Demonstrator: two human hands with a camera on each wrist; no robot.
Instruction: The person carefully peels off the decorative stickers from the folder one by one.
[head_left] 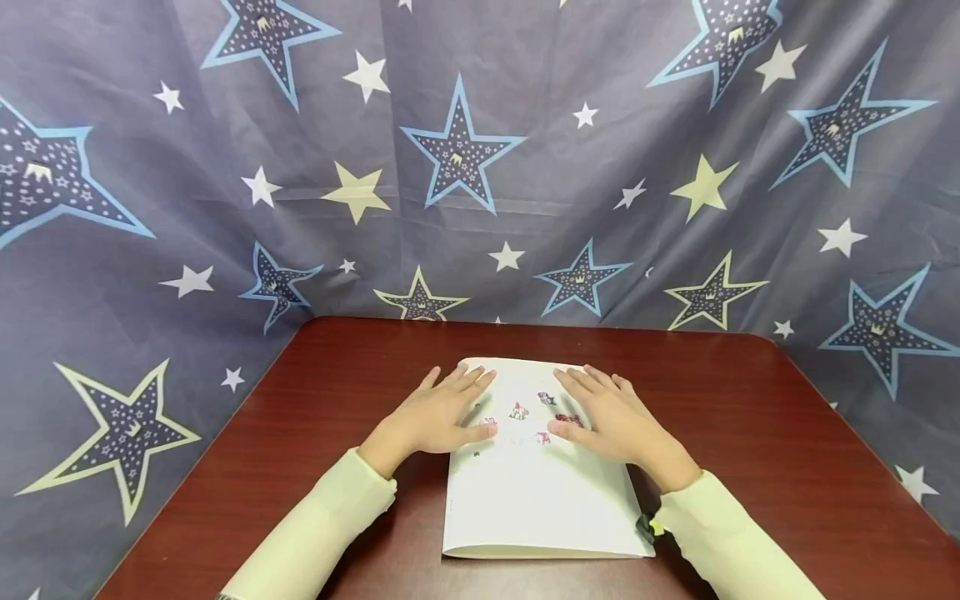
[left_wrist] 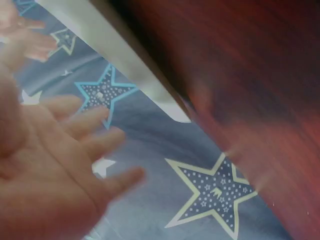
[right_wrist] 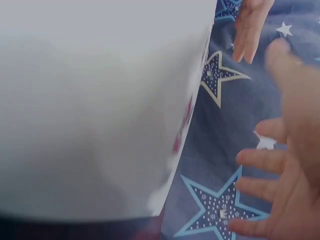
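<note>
A white paper booklet (head_left: pixel 540 508) lies on the table, its near edge slightly parted. Several small colourful cartoon pictures (head_left: pixel 519 411) are scattered over its upper half, some partly hidden by the hands. My left hand (head_left: pixel 442 415) is held over the booklet's upper left side, fingers spread and palm down. Over the upper right side is my right hand (head_left: pixel 611 417), its fingers likewise extended. Both wrist views show bare palms above the paper: the left palm (left_wrist: pixel 55 165) and the right palm (right_wrist: pixel 295 185) hold nothing.
The dark red wooden table (head_left: pixel 750 433) has rounded far corners. Behind it and along both sides hangs a grey-blue cloth (head_left: pixel 442 233) printed with stars. A small black and yellow item (head_left: pixel 651 527) sits at the right sleeve cuff, near the booklet's lower right corner.
</note>
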